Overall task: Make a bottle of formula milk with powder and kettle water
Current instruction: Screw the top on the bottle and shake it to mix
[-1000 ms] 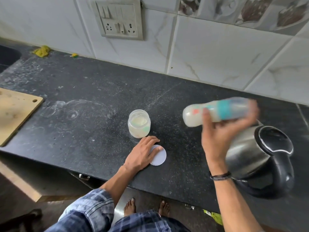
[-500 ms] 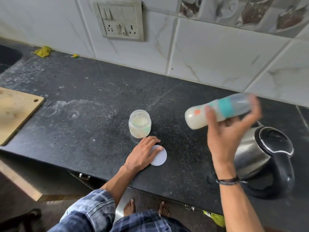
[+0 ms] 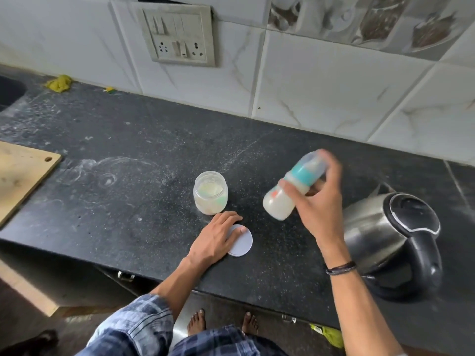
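Note:
My right hand (image 3: 318, 201) grips a baby bottle (image 3: 281, 201) with a teal collar and clear cap, held above the dark counter (image 3: 128, 201). The bottle is tilted, base down-left, cap up-right, and holds milky white liquid. It is motion-blurred. An open clear jar of powder (image 3: 210, 192) stands just left of it. My left hand (image 3: 214, 240) lies flat on the counter in front of the jar, fingers resting on the jar's white round lid (image 3: 243, 241). A steel kettle (image 3: 380, 235) with black lid and handle stands at the right, partly behind my right forearm.
A wooden cutting board (image 3: 20, 176) lies at the left edge. A wall socket panel (image 3: 177, 38) is on the tiled wall behind. Yellow scraps (image 3: 59, 83) lie at the back left near a sink corner (image 3: 10, 91). Bare feet show below the counter's front edge.
The bottle in my right hand swung from nearly horizontal to a steeper tilt and dropped lower and leftward. My left hand stayed on the lid.

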`<state>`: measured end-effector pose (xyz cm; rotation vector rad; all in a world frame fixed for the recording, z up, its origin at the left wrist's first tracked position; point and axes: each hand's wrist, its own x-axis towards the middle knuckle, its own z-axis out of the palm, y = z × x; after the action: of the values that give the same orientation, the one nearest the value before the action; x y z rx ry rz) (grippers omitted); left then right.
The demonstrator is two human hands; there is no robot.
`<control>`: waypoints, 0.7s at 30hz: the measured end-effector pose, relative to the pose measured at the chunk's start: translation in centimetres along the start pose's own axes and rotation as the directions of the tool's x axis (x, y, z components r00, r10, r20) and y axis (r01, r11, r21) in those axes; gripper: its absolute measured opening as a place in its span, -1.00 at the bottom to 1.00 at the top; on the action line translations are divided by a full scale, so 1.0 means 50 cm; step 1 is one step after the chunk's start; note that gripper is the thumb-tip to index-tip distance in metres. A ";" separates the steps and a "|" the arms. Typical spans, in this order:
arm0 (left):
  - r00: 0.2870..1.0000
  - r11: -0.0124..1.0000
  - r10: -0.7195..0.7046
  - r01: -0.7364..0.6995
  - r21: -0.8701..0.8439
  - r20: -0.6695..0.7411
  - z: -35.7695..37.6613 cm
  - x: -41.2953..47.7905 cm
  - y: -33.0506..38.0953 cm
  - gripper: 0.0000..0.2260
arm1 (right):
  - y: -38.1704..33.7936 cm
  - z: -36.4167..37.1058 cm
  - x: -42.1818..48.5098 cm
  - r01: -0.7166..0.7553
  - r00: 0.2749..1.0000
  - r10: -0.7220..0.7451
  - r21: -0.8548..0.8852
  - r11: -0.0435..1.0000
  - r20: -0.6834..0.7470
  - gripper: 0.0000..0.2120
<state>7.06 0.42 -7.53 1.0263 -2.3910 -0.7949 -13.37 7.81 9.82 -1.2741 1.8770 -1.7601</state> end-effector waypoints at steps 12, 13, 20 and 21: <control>1.000 1.000 -0.014 0.014 -0.001 0.006 0.005 0.002 -0.001 -0.57 | -0.026 -0.030 0.019 0.080 0.994 -0.071 0.104 0.991 -0.088 -0.19; 1.000 1.000 -0.017 0.017 0.006 0.005 0.004 0.004 0.000 -0.58 | -0.033 -0.030 0.025 0.147 0.975 -0.108 0.202 0.968 -0.192 -0.19; 1.000 1.000 -0.008 0.007 0.010 0.007 0.004 0.002 -0.005 -0.56 | -0.015 -0.004 0.013 0.028 0.997 -0.018 -0.132 0.991 0.078 -0.17; 1.000 1.000 -0.005 0.005 0.009 0.012 0.006 0.003 -0.003 -0.56 | -0.017 -0.009 0.011 0.052 0.997 -0.048 -0.083 0.995 0.055 -0.20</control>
<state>6.90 0.32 -7.83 1.0346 -2.4048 -0.7953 -13.67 7.78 10.88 -1.3956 1.9239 -1.6705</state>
